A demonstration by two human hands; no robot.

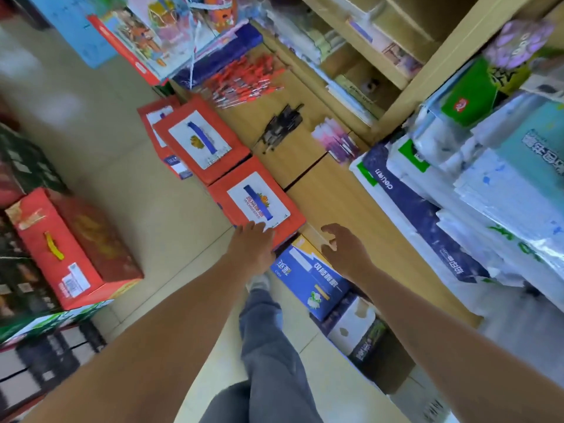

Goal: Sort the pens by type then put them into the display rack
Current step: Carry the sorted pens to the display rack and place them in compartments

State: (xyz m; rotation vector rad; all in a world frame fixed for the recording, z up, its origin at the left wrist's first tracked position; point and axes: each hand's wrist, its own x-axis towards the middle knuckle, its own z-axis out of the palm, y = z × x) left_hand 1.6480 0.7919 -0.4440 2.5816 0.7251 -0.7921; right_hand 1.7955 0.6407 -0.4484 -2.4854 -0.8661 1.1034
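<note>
The left hand (253,242) is stretched forward with straight fingers. Its fingertips lie on, or just above, the near edge of a red box (259,203); I cannot tell if they touch. It holds nothing. The right hand (345,248) is just beside it, over the near end of the wooden counter (345,196). Its fingers are loosely curled and also hold nothing.

All the pens lie ahead of both hands on this counter, in three groups well apart from the hands. The pink pens (335,141) are nearest, ahead and a little inward of the right hand. I judge this hand is the closer one for them. The black pens (282,126) are a little farther, about midway between the lines of the two hands. Their long axis runs away from the hands, tilted to the right. The red pens (247,77) are farthest, ahead of the left hand, and they lie more across.

So the groups look already sorted, and the next move is probably a reach straight forward. I cannot make out which piece is the display rack.
</note>
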